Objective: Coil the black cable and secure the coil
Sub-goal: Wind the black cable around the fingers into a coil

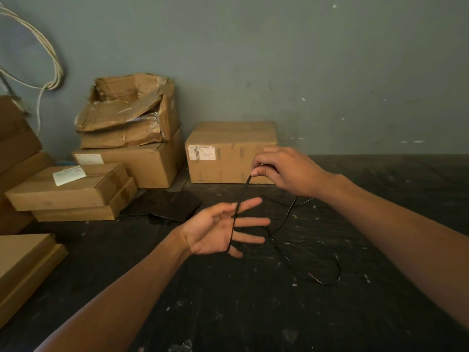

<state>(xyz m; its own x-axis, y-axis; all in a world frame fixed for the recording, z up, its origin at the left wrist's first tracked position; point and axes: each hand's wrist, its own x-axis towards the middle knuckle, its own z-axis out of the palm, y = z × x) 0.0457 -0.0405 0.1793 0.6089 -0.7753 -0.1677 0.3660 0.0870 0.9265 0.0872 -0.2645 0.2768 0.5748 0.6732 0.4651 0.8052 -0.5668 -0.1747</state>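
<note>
Pinched in my right hand (pixel 281 171), the black cable (pixel 234 212) crosses my spread left hand (pixel 218 228); its slack trails on the floor (pixel 228 301). Early winding: next, wrap another loop around those fingers.

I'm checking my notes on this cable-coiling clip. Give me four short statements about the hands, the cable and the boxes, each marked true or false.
1. The right hand pinches the thin black cable between thumb and fingers. True.
2. The left hand is closed in a fist. False: it is open, fingers spread, with the cable across them.
3. All of the cable is already coiled. False: loose loops lie on the dark floor.
4. Brown cardboard boxes stand against the grey-green wall. True.
</note>
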